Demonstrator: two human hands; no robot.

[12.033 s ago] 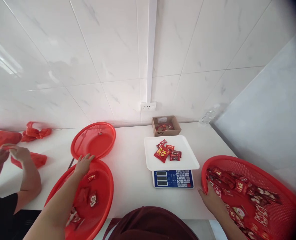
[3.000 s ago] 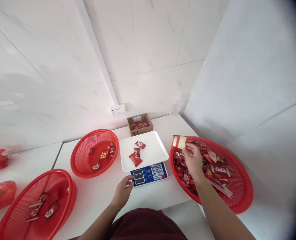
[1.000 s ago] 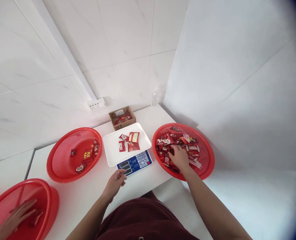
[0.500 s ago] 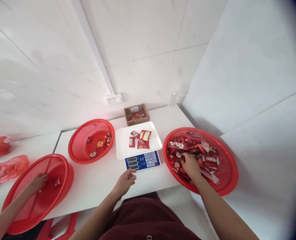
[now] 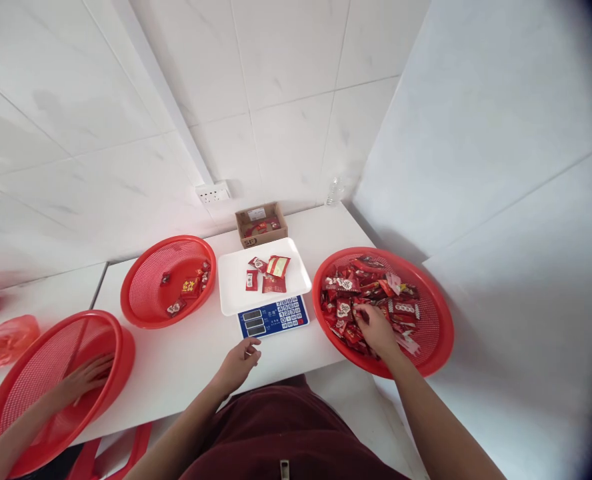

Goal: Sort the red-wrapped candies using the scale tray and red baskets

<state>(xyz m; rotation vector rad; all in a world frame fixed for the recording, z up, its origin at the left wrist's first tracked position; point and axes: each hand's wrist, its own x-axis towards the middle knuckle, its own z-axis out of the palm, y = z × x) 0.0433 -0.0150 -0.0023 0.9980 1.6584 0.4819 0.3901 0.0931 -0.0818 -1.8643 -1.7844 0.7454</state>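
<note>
My right hand point(image 5: 379, 330) reaches into the right red plastic basket point(image 5: 441, 340), with its thumb and fingers pinched on a small red snack packet, mostly hidden by the fingertips. A red packet with white lettering point(image 5: 343, 310) lies just left of those fingers, among many other wrapped packets. My left hand point(image 5: 239, 363) hovers near the table's front edge, below the scale, loosely curled with its fingers apart and nothing in it. In front of me stands a blue digital scale point(image 5: 281, 319) with a white tray point(image 5: 231, 293). Several red packets point(image 5: 275, 283) lie on that tray.
Behind the scale is an open cardboard box point(image 5: 263, 238) holding red packets. A red basket point(image 5: 146, 273) with a few packets stands to the left. Another person's hand point(image 5: 89, 377) is inside the lower-left basket point(image 5: 119, 387). A clear bottle point(image 5: 333, 192) stands by the wall.
The whole view has shifted slightly. My right hand's fingers have moved a little up among the packets. The other person's hand has reached further right in its basket. My left hand looks about the same.
</note>
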